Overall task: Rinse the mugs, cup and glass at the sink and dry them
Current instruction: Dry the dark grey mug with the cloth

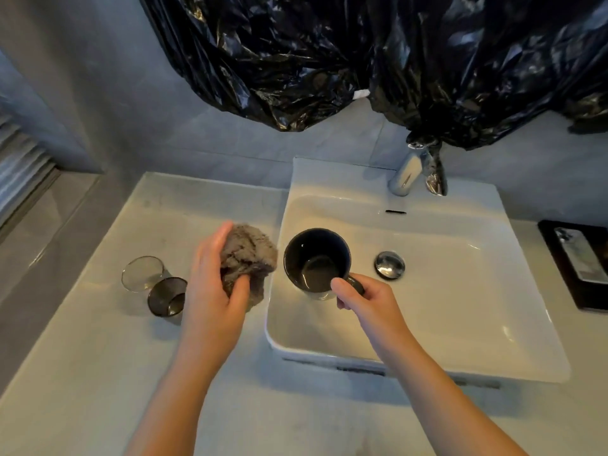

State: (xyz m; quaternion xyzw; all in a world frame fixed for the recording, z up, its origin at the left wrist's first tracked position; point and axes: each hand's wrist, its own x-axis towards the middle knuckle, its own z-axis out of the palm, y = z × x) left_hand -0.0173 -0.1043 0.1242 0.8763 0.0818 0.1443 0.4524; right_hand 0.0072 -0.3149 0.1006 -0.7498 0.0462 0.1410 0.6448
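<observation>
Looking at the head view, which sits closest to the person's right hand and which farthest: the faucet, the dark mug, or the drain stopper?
1. The dark mug: held by its handle in the right hand.
2. The drain stopper: on the basin floor, just beyond the hand.
3. The faucet: at the back edge, farthest.

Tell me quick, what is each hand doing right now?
Left hand: grips a bunched grey cloth above the counter.
Right hand: holds the dark mug by its handle, over the sink.
</observation>
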